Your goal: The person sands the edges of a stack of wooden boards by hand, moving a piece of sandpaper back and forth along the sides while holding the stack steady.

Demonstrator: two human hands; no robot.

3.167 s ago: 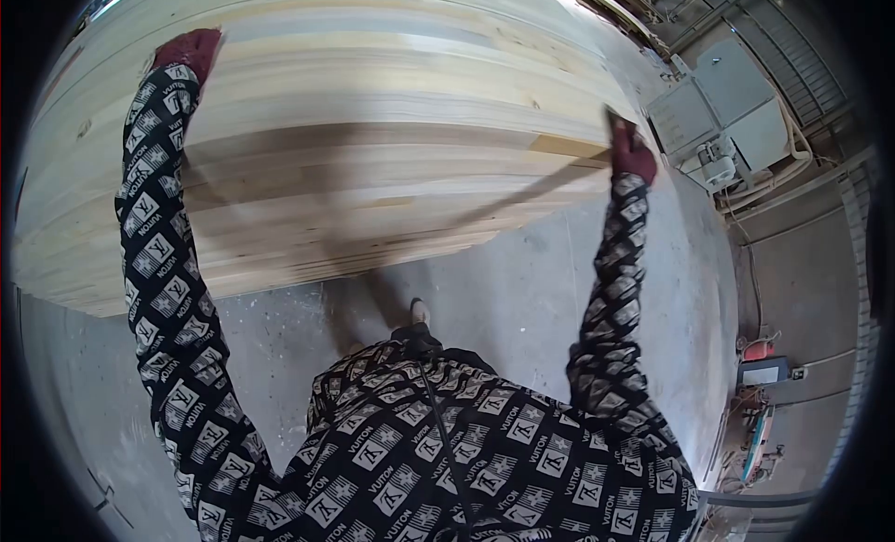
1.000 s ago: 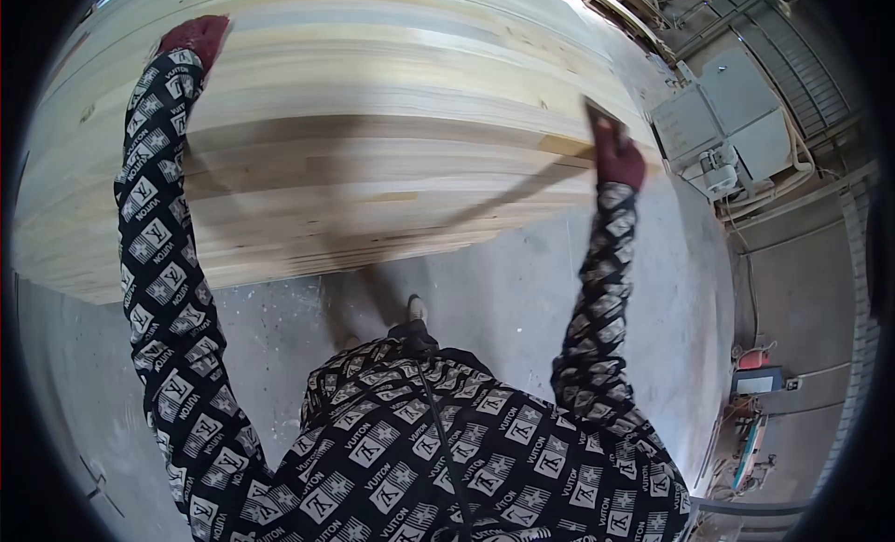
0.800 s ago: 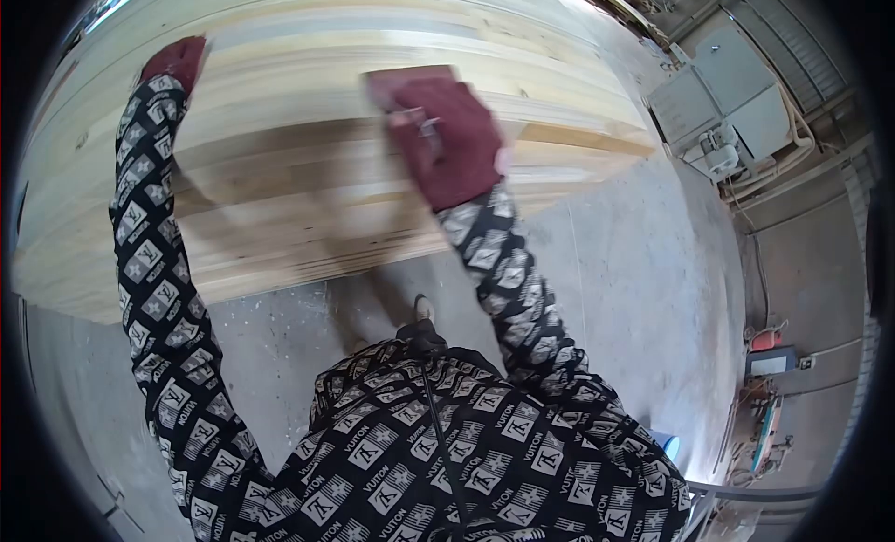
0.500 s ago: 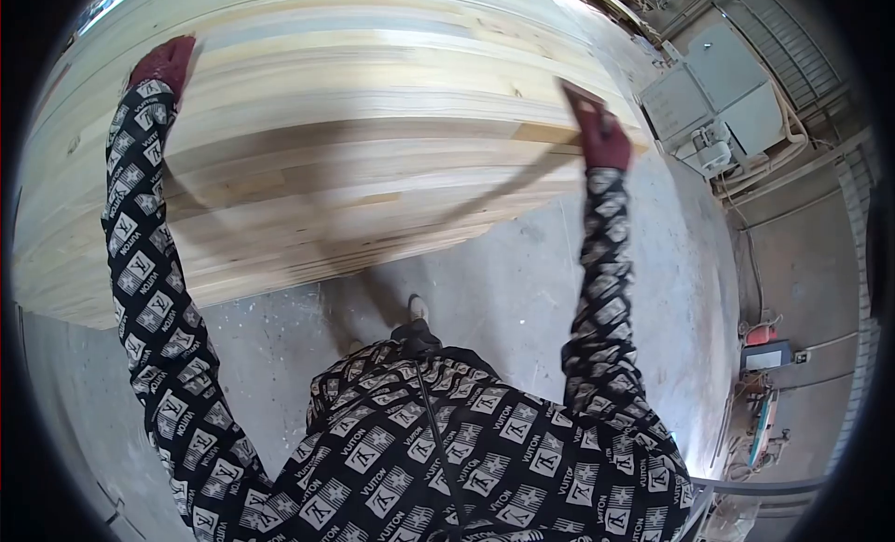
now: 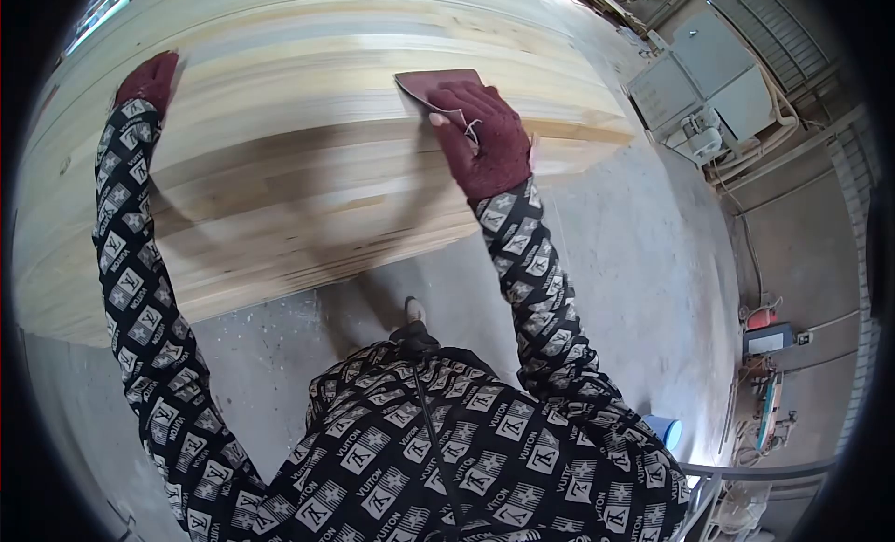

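A tall stack of pale wooden boards (image 5: 308, 160) fills the upper half of the view, its layered side facing me. My right hand (image 5: 485, 137), in a dark red glove, presses a brown sheet of sandpaper (image 5: 431, 80) flat against the side of the stack near its upper middle. My left hand (image 5: 149, 76), also in a red glove, rests on the stack's upper left part with the arm stretched out. Both sleeves are black with a white pattern.
Grey concrete floor (image 5: 597, 262) runs under and to the right of the stack. A grey metal cabinet with cables (image 5: 699, 85) stands at the upper right. A red and white device (image 5: 764, 332) and a blue container (image 5: 667, 430) sit on the floor at right.
My right hand has swept with the sandpaper from the stack's right end back left to its upper middle. My left hand stays planted at the upper left.
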